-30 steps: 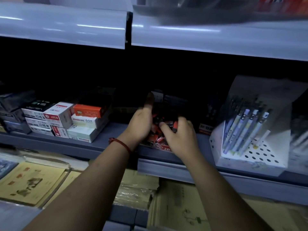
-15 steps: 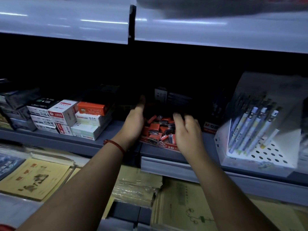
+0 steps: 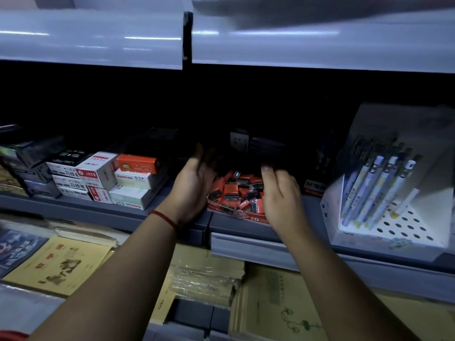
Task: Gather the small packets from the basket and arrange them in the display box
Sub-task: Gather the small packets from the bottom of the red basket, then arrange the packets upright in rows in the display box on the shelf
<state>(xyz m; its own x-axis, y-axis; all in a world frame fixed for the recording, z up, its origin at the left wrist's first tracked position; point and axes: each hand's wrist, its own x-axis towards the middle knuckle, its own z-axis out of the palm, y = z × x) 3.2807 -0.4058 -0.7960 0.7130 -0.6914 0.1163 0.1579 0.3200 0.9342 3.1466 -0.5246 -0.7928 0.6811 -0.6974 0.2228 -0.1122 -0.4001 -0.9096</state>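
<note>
**A:** Packets (image 3: 234, 190) first: where do they lie?

**B:** Heaped loose, red and black, in the display box (image 3: 248, 216). It is a low red tray marked 2B on its front wall, sitting at the front edge of the grey shelf (image 3: 98, 211).

**A:** And the hands?

**B:** The left hand (image 3: 194, 190) stands on edge against the box's left side, palm toward the packets, fingers stretched back into the dark. Nothing shows in it. A red cord (image 3: 163, 217) circles that wrist. The right hand (image 3: 283, 195) hangs over the right end of the heap, back to the camera, fingers bent downward. Whether they grip a packet I cannot tell, because the hand itself hides them.

**A:** What crowds the box?

**B:** Near it on the left are stacked cartons (image 3: 103, 178), white, black and orange. Just beside it on the right is a red M&G carton (image 3: 314, 187), then a white pen stand (image 3: 394, 232) with pens (image 3: 376, 185) leaning in rows. Behind is a dark card (image 3: 238, 141), barely legible. The upper shelf's edge (image 3: 91, 38) overhangs, and the back of the shelf is black. Below, yellow notebooks (image 3: 56, 264) lie flat.
</note>
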